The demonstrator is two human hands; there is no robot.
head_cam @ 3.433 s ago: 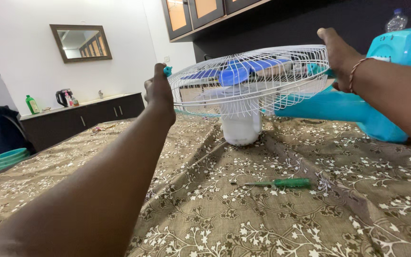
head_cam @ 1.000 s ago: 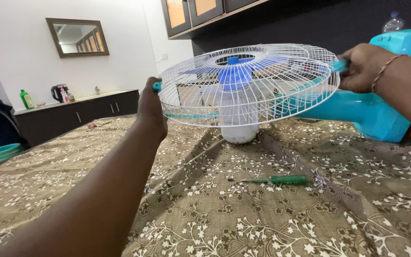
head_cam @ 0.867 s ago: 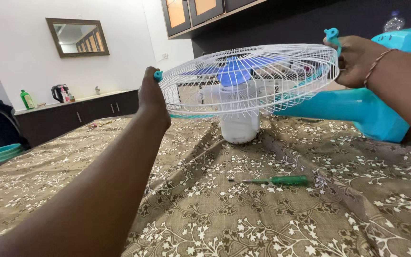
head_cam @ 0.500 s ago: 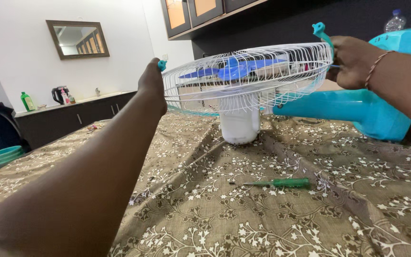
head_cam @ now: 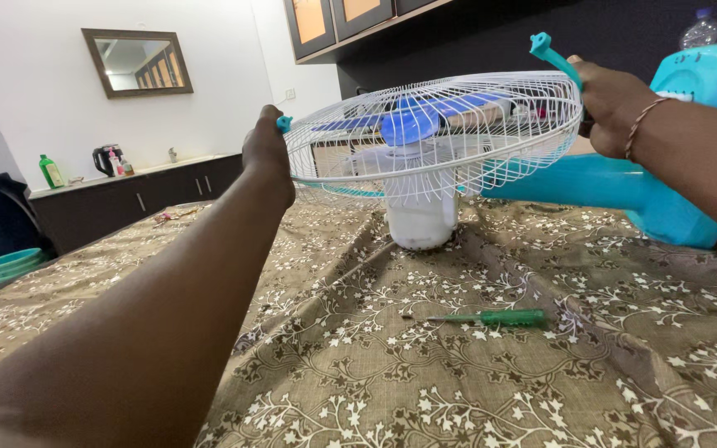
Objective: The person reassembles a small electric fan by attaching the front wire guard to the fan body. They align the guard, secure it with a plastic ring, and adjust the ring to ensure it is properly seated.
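Left hand (head_cam: 265,156): arm outstretched, closed on the rim of the white fan guard (head_cam: 433,133).
Right hand (head_cam: 612,98): closed on the opposite rim.

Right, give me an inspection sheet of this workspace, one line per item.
Surface: brown floral cloth, creased, covers the table.
Job's things: white wire fan guard held level over blue blades; white motor housing rests on the cloth; turquoise fan body lies behind it.
Clutter: green-handled screwdriver lies loose on the cloth.
Hands: left hand grips the guard's left rim; right hand grips the right rim by a raised turquoise clip.
Cables: nothing seen.
Surroundings: dark sideboard with kettle and green bottle; wall mirror.
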